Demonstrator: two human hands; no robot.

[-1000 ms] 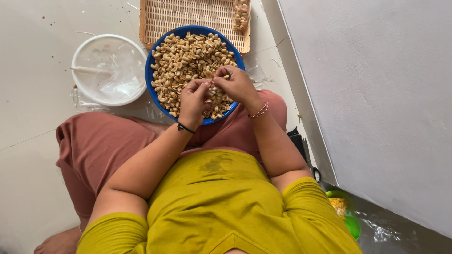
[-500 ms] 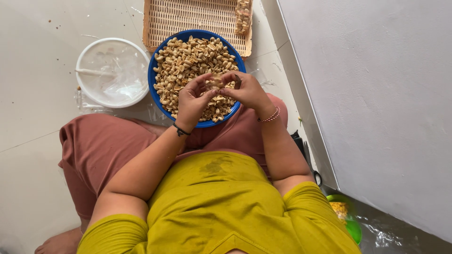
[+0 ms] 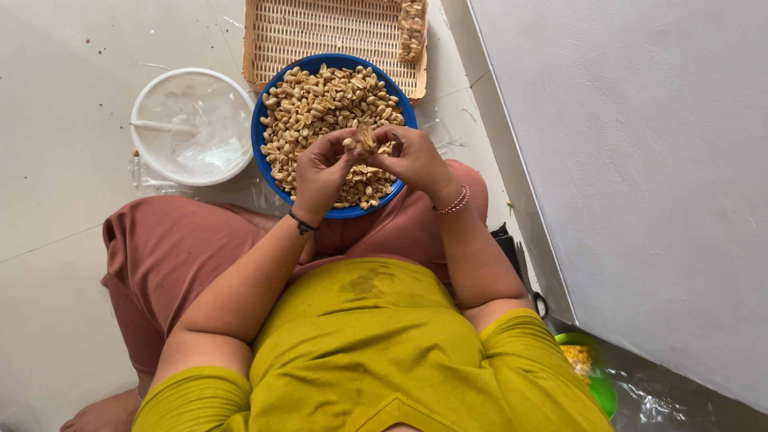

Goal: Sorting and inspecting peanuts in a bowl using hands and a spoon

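Head view from above: over the blue bowl (image 3: 268,136) of peanuts (image 3: 320,100) on the lap, the left hand (image 3: 320,172) and right hand (image 3: 412,156) pinch one peanut pod (image 3: 366,138) between closed fingertips; splitting it low above the bowl should keep the pieces from scattering.

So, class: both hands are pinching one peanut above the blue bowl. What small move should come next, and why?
Probably pull the shell apart: the left hand and right hand both grip the peanut between their fingertips over the blue bowl, so loose pieces would likely drop back into it.
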